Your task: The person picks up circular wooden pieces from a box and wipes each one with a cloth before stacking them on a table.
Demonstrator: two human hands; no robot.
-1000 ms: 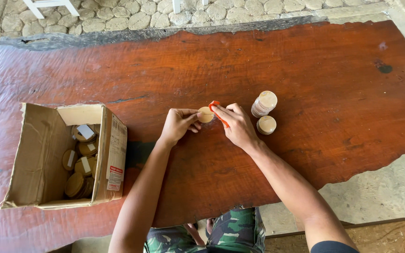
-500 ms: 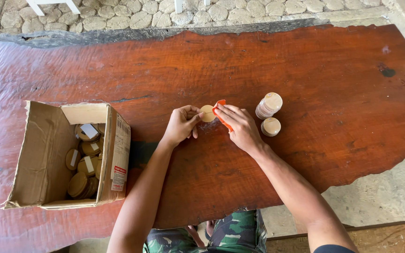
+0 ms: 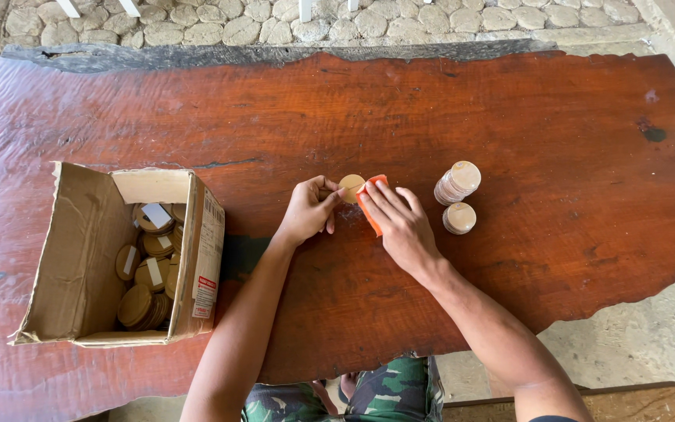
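A small round wooden disc [image 3: 351,187], pale and smooth, is pinched upright between the curled fingers of the left hand [image 3: 308,211], near the middle of a broad slab table [image 3: 509,117] of glossy reddish wood with a rough, bark-like far edge. An orange pad [image 3: 371,211], flat and oblong, is pressed against the disc by the closed fingers of the right hand [image 3: 401,227]. Just to the right, a tall stack of discs [image 3: 457,181] and a short stack [image 3: 459,218] are seen standing close together. An open cardboard box [image 3: 80,258] of more discs sits at the left near edge. Bare tabletop lies beyond the hands.
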